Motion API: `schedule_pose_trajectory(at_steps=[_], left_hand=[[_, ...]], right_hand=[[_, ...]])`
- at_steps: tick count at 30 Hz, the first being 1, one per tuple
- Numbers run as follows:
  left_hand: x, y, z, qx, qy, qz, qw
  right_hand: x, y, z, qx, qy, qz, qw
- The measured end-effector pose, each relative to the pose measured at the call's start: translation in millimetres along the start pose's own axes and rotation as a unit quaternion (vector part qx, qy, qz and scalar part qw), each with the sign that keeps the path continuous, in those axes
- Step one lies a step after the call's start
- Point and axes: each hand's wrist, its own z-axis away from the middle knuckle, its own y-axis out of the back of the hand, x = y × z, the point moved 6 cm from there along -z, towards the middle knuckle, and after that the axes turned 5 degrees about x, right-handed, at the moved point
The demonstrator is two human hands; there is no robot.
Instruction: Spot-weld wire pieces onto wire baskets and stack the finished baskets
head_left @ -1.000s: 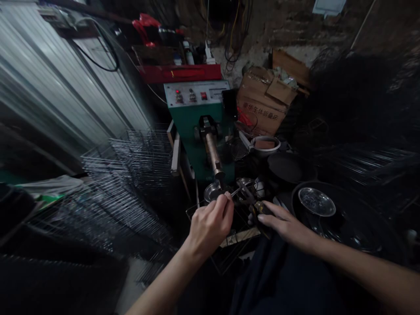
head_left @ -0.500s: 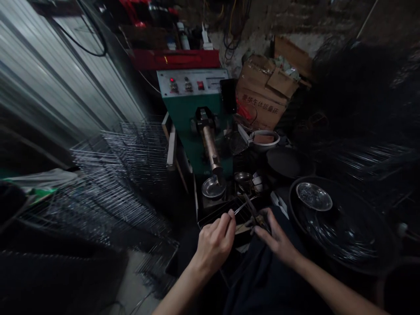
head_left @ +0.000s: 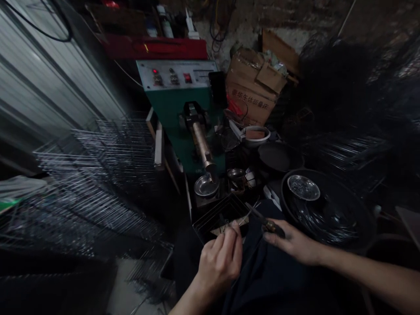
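Observation:
My left hand (head_left: pixel 221 253) is closed, thumb and fingers pinched on a thin wire-like piece (head_left: pixel 243 217) in front of a dark wire-rimmed tray. Its exact shape is hard to make out in the dim light. To the right, my right hand (head_left: pixel 292 240) is wrapped round a dark hand tool (head_left: pixel 260 215) with a narrow, blade-like front pointing up and left and a brass-coloured part near the grip. The tool's tip is close to the far end of the thin piece; contact cannot be told. Below the hands is dark cloth over my lap (head_left: pixel 262 280).
A green machine (head_left: pixel 180 103) with a copper-coloured arm (head_left: pixel 201 142) stands ahead, a metal dish (head_left: pixel 206 187) beneath the arm's tip. Stacked wire racks (head_left: pixel 114 162) fill the left. At right, a large dark basin (head_left: pixel 361 218) holds shiny wires and a small dish (head_left: pixel 303 188).
My right hand has moved right and turned, its tool now pointing up-left and farther from my left hand. My left hand has shifted slightly down. The whole view has swung a little.

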Motion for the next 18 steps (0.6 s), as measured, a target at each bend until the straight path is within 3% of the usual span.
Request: schedule_pose_trajectory(at_steps=[3, 7, 12, 15, 18], left_hand=[[4.5, 1.0, -0.4, -0.003, -0.007, -0.009, 1.000], [-1.6, -2.8, -3.2, -0.006, 0.000, -0.024, 1.000], [-28.6, -11.4, -0.8, -0.001, 0.017, -0.061, 0.998], [-46.6, -19.1, 5.1, 0.000, 0.035, -0.070, 0.997], [-58.2, -28.7, 9.9, 0.013, 0.030, -0.077, 0.997]], right_hand=[[-13.9, 13.6, 5.9, -0.019, -0.064, 0.002, 0.998], [-12.6, 17.4, 4.8, -0.079, -0.179, -0.029, 0.980], [-13.2, 29.8, -8.1, -0.135, -0.183, -0.042, 0.973], [17.2, 49.7, -17.2, -0.154, -0.197, -0.080, 0.965], [78.4, 83.6, -46.6, -0.015, -0.193, -0.124, 0.973]])
